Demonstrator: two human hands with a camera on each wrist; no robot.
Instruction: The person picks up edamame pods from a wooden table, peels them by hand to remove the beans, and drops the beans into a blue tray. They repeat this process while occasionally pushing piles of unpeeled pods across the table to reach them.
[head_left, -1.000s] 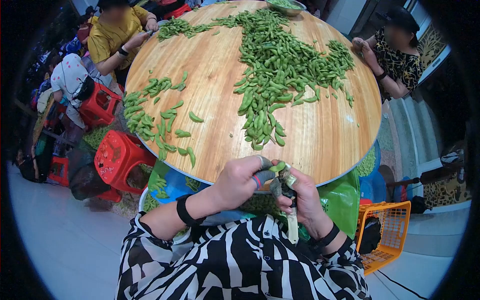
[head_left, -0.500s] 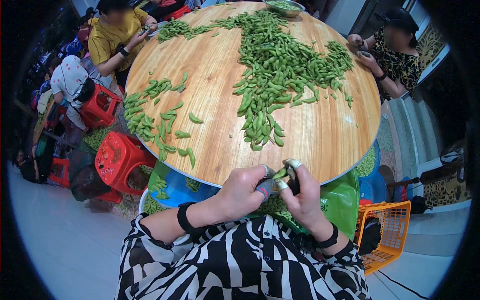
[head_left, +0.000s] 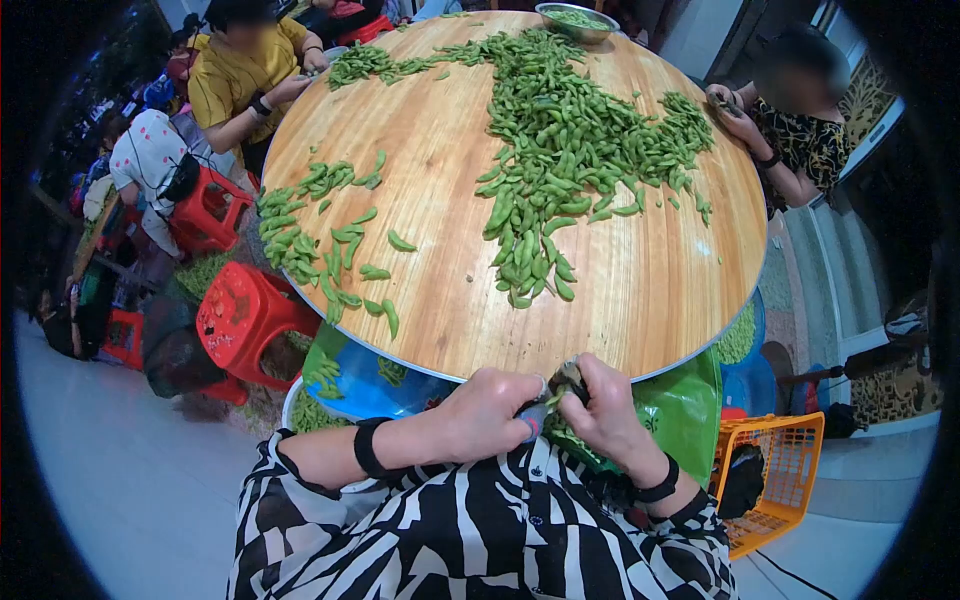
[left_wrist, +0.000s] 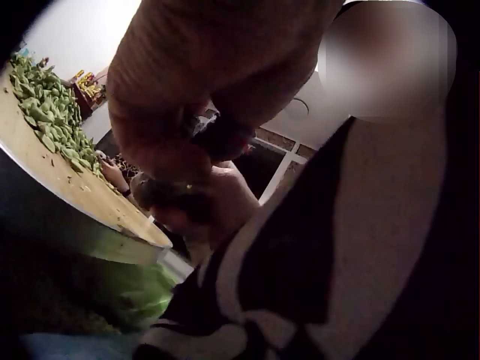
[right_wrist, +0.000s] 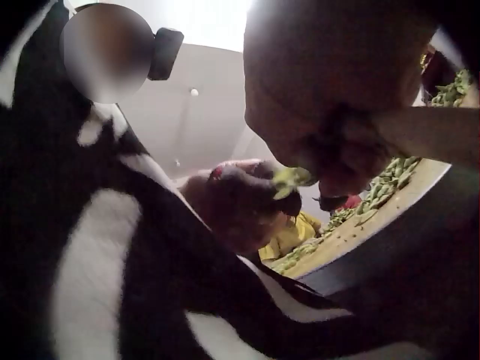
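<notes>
In the head view, the left hand (head_left: pixel 485 415) and right hand (head_left: pixel 608 415) meet just below the table's near edge. Covered left fingertips pinch a green pod (head_left: pixel 556 399), touching the right hand. The curled right fingers grip a dark object (head_left: pixel 569 374), mostly hidden. The right wrist view shows the pod (right_wrist: pixel 291 181) between the left hand (right_wrist: pixel 238 206) and right hand (right_wrist: pixel 330 82). In the left wrist view the left hand (left_wrist: pixel 217 67) is dark and close, with the right hand (left_wrist: pixel 225 199) beyond it.
A heap of pods (head_left: pixel 560 140) covers the middle of the round table (head_left: pixel 420 310); a smaller group (head_left: pixel 290 245) lies left. A metal bowl (head_left: pixel 577 22) stands at the far edge. Below are a red stool (head_left: pixel 240 320), green bag (head_left: pixel 690 400) and orange crate (head_left: pixel 775 480). Two people sit opposite.
Both hands have moved down toward the body. The right fingers, raised and apart half a second ago, are now curled in. The table appears slightly lower in the head view.
</notes>
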